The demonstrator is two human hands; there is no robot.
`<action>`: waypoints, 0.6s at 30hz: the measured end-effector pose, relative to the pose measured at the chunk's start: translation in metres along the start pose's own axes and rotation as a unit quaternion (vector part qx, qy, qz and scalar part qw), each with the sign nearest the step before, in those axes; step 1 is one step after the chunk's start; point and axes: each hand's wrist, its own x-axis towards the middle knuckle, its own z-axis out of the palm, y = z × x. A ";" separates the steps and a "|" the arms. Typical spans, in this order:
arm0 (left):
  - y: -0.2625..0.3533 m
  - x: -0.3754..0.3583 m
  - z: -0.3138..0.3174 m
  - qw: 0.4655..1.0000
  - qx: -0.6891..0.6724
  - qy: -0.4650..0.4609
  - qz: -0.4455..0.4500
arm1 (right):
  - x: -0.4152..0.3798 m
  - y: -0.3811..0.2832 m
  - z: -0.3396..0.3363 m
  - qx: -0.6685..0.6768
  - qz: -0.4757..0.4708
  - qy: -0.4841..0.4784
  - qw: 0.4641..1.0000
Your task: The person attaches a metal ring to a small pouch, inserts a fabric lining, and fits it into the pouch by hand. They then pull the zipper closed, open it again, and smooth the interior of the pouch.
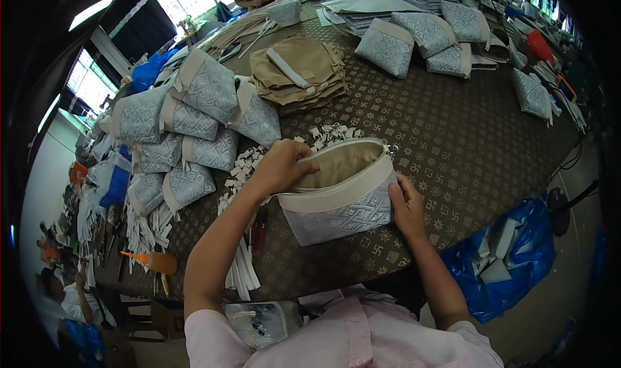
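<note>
A silver-grey patterned zipper pouch (pixel 339 216) with a cream top band is held above the table, its mouth unzipped and a tan lining (pixel 343 164) showing inside. My left hand (pixel 288 165) grips the rim at the pouch's left end, with its thumb over the opening. On the right side, my right hand (pixel 407 206) holds the pouch's edge between thumb and fingers, some of them hidden behind it. The zipper pull (pixel 392 149) sits at the right end of the mouth. Just beyond the pouch lies a heap of small cream tabs (pixel 330 135).
Finished-looking pouches (pixel 207 86) are piled at the left, and more pouches (pixel 385 48) lie at the back right. A stack of tan fabric pieces (pixel 297 74) is at the back. An orange-tipped glue bottle (pixel 158 262) lies front left. A blue bag (pixel 501 258) hangs beside the table's right edge.
</note>
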 end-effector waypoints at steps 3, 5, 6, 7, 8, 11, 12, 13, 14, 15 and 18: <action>-0.009 -0.004 -0.004 0.995 -0.070 -0.042 -0.052 | 0.000 0.000 0.003 0.031 -0.002 -0.001 1.000; -0.023 -0.010 -0.005 0.933 -0.339 -0.097 -0.071 | 0.000 -0.004 0.002 0.037 0.004 -0.009 0.999; -0.026 -0.015 -0.008 0.938 -0.330 -0.089 -0.063 | -0.001 -0.006 0.002 0.042 0.008 -0.009 0.999; -0.026 -0.019 -0.010 0.937 -0.330 -0.090 -0.067 | 0.000 -0.006 0.003 0.043 0.012 -0.011 0.999; -0.019 -0.024 -0.014 0.967 -0.228 -0.076 -0.083 | 0.000 -0.005 0.003 0.036 0.010 -0.008 0.999; -0.018 -0.030 -0.013 0.987 -0.098 -0.049 -0.121 | 0.000 -0.007 0.004 0.035 0.012 -0.011 0.999; -0.019 -0.030 -0.011 0.988 -0.068 -0.034 -0.135 | 0.001 -0.007 0.004 0.043 0.010 -0.010 0.999; -0.019 -0.030 -0.010 0.987 -0.070 -0.035 -0.139 | 0.003 -0.005 0.003 0.043 0.012 -0.014 0.999; -0.018 -0.030 -0.008 0.991 -0.041 -0.012 -0.130 | 0.005 -0.002 0.000 0.037 0.008 -0.015 0.999; -0.017 -0.030 -0.007 0.993 -0.012 0.011 -0.120 | 0.009 -0.002 -0.002 0.032 0.003 -0.015 0.999; -0.016 -0.031 -0.004 0.991 -0.044 0.028 -0.125 | 0.033 -0.027 -0.013 0.065 -0.013 0.003 0.998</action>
